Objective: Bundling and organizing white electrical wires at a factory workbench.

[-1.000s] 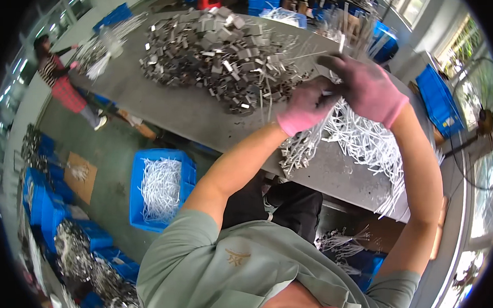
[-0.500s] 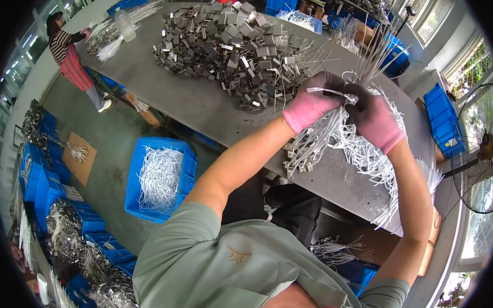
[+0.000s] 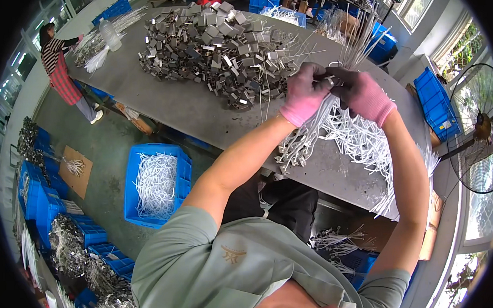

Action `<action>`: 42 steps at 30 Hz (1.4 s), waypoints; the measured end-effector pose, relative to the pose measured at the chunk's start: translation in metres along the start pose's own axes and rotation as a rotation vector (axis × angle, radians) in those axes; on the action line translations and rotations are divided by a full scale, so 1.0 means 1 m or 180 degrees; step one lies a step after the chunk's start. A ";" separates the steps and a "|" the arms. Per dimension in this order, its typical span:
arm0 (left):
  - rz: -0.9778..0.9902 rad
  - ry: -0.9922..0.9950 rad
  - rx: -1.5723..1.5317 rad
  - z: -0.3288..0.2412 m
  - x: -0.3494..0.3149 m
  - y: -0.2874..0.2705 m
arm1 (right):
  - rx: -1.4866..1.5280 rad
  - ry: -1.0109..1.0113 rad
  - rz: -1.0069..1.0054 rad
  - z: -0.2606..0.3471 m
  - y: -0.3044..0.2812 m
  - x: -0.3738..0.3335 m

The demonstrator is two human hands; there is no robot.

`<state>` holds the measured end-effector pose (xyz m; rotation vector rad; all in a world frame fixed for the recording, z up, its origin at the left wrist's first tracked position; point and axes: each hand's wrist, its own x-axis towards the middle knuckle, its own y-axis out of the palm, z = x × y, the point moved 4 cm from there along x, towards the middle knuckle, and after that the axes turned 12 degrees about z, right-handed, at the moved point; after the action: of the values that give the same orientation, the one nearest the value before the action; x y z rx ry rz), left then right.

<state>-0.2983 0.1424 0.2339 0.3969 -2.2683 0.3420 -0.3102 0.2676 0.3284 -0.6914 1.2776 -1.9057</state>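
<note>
Both my hands wear gloves, pink at the cuff and dark over the fingers, and meet above the right part of the grey table [image 3: 200, 109]. My left hand [image 3: 303, 93] is closed, with a small silvery metal piece [image 3: 331, 81] at its fingertips. Against it, my right hand [image 3: 364, 94] has its fingers curled; what they pinch is hidden. Below the hands lie a heap of white wires [image 3: 361, 146] and a bundle of wires with metal ends [image 3: 297, 149]. A large pile of dark grey metal pieces [image 3: 214, 53] stands left of my hands.
Thin stiff wires [image 3: 360, 44] stick up beyond my hands. A blue crate [image 3: 184, 184] of white wire pieces sits on the floor at left. A black fan [image 3: 479, 127] stands at right. Across the table are a clear bottle [image 3: 110, 34] and a person in a red apron [image 3: 60, 74].
My hands have drawn slightly left and up in the picture, and the fingers have shifted. The white strip that showed across my left fingers is out of sight. The whole view has tilted slightly.
</note>
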 end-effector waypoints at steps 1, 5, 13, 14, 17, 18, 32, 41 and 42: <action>0.0129 -0.0045 -0.0051 0.006 0.000 -0.001 | 0.0594 0.0309 0.0230 -0.001 -0.002 0.001; 0.0274 0.0043 0.0034 0.001 -0.001 -0.016 | 0.1318 0.0446 0.0436 -0.008 0.001 0.005; 0.0807 0.0377 0.1219 0.004 0.000 -0.015 | 0.2247 0.0318 -0.0128 -0.013 0.000 -0.014; 0.0764 0.0352 0.1266 0.005 0.000 -0.025 | 0.2134 0.0331 -0.0125 -0.014 0.001 -0.017; 0.2197 -0.0875 0.2379 0.014 -0.004 -0.036 | 0.0943 -0.0075 -0.0207 -0.073 0.027 -0.029; 0.2177 -0.0890 0.2388 0.019 -0.007 -0.041 | -0.0562 -0.0241 -0.0390 -0.067 0.027 -0.032; 0.0162 -0.1535 -0.4157 0.005 -0.028 -0.012 | 0.0105 -0.1290 -0.0951 -0.056 0.044 -0.005; 0.0992 0.0327 0.0235 -0.039 -0.018 -0.009 | -0.0305 -0.1512 -0.0713 0.034 0.002 -0.051; 0.0893 0.0741 0.0343 -0.034 -0.018 -0.004 | -0.0373 -0.1442 -0.0853 0.041 0.000 -0.045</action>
<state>-0.2630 0.1543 0.2427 0.0848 -2.0816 0.6231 -0.2524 0.2821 0.3416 -1.3261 1.0484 -1.7451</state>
